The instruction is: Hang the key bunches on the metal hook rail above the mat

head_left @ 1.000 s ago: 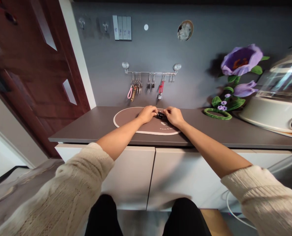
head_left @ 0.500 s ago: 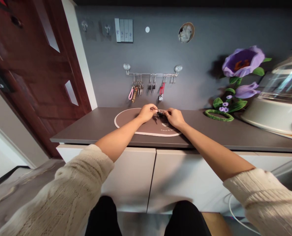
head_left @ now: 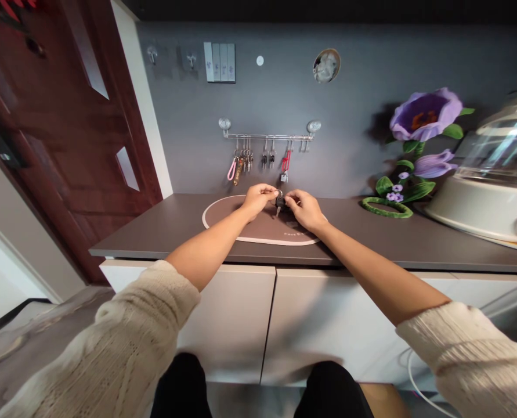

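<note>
My left hand (head_left: 258, 200) and my right hand (head_left: 302, 210) meet above an oval brown mat (head_left: 223, 223) with a cream rim. Between them hangs a black-headed key (head_left: 279, 203), its metal blade pointing down towards the mat. The fingertips of my right hand pinch the black head. My left fingers pinch a thin metal ring (head_left: 279, 193) at the top of the key. The hands partly hide the key, and the mat's lettering lies just below them.
A dark grey countertop (head_left: 162, 232) runs above white cabinet doors. On the wall, a metal rail (head_left: 269, 137) holds several hanging keys and keychains. A purple artificial flower (head_left: 423, 116) and a white appliance with a clear dome (head_left: 488, 197) stand at right.
The black key now hangs more clearly between my hands, with its blade showing below them. My hands have moved slightly closer together, and the view has tilted a little.
</note>
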Demonstrator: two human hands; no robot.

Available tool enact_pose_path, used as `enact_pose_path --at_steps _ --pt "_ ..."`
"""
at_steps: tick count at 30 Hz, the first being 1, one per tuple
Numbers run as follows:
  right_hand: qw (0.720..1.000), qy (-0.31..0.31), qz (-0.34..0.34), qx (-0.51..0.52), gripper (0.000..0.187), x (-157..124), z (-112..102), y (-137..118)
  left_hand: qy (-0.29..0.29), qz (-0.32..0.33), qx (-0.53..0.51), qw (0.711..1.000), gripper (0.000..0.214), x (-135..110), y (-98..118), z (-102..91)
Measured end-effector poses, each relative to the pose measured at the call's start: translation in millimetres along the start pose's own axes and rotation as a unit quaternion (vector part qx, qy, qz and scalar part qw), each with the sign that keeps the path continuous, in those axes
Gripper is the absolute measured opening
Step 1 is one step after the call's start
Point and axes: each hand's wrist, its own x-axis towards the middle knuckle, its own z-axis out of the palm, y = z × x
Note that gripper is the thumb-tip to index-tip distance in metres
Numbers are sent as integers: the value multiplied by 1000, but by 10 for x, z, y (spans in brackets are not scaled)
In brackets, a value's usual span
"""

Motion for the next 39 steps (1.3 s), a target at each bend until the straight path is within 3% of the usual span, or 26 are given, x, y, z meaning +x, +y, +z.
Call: enact_pose_path --at_steps 8,20,32,39 --pt "997 10 -17 68 23 -8 15 -8 4 -22 -27 999 9 -59 69 39" --pt "992 9 -9 127 33 -48 -2 -71 4 -3 -49 999 12 -45 39 61" --pt "994 61 -57 77 22 12 33 35 -17 2 -57 998 19 -45 39 46" --pt "989 65 -31 127 19 23 19 48 -40 12 -58 997 21 -68 67 54"
